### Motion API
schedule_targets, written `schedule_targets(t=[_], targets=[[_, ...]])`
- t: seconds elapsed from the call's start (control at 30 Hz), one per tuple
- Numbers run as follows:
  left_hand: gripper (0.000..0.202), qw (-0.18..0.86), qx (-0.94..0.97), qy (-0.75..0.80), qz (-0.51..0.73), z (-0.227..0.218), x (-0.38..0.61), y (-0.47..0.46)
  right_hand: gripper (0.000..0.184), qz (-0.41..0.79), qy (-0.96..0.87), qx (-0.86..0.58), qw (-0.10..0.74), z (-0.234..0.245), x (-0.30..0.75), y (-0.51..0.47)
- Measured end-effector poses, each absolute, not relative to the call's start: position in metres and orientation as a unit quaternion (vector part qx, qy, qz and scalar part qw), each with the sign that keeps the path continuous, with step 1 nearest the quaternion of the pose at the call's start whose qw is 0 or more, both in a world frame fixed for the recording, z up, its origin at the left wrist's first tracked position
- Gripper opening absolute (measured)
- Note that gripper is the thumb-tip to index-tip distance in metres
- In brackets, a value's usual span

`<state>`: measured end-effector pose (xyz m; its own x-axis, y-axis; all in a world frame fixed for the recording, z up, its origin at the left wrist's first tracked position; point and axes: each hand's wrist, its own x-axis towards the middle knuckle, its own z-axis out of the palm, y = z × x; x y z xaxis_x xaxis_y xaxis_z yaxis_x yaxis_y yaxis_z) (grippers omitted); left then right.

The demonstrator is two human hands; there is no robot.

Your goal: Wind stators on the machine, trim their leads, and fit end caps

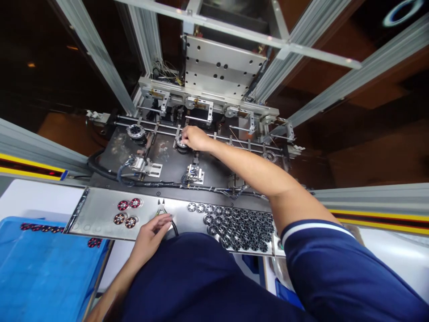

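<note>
My right hand (196, 138) reaches forward to a round metal fixture (181, 143) on the machine's dark plate. Its fingers are bent together at the fixture's top, and whatever they pinch is hidden. My left hand (151, 236) rests at the front edge of the metal ledge, fingers loosely bent and thumb apart. Just beyond its fingertips lie cutting pliers (161, 206), jaws pointing away, their handles partly covered by the hand. Left of them sit red-wound round parts (123, 205) and copper-coloured ones (131, 222). Many black and silver round parts (244, 226) crowd the ledge to the right.
Another round fixture (136, 131) stands left on the plate, below a rail with metal arms (201, 105). Cables (161, 184) run along the plate's front. A blue tray (43, 273) with wound parts is at left. Yellow-striped posts (30, 167) flank the machine.
</note>
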<state>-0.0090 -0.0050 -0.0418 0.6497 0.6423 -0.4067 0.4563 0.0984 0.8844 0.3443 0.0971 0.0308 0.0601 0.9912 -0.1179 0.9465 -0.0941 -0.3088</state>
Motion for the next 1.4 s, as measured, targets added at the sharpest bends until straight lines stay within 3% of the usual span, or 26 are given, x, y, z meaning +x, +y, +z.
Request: schedule_targets(t=[0.27,0.63,0.83,0.97,1.2,1.4], targets=[[0.037,0.599,0.681,0.411,0.088,-0.036,-0.017,-0.009,0.052,0.114,-0.752,-0.649,0.021,0.036,0.349,0.056],[0.038,0.545,0.785,0.294,0.026,-0.029,-0.014,-0.019,0.040,0.047,-0.740,-0.671,-0.002,0.043,0.329,0.055],[0.033,0.501,0.857,0.110,-0.047,-0.038,0.018,-0.034,0.046,-0.075,-0.692,-0.702,0.149,0.075,0.308,0.007],[0.040,0.465,0.882,0.025,-0.073,-0.051,0.042,-0.048,0.052,-0.069,-0.675,-0.700,0.221,0.081,0.281,-0.079],[0.030,0.413,0.909,0.023,-0.056,-0.068,0.046,-0.053,0.048,0.031,-0.571,-0.752,0.329,0.028,0.231,-0.218],[0.025,0.436,0.898,0.063,-0.025,-0.060,0.042,-0.045,0.032,0.098,-0.524,-0.754,0.384,-0.004,0.188,-0.243]])
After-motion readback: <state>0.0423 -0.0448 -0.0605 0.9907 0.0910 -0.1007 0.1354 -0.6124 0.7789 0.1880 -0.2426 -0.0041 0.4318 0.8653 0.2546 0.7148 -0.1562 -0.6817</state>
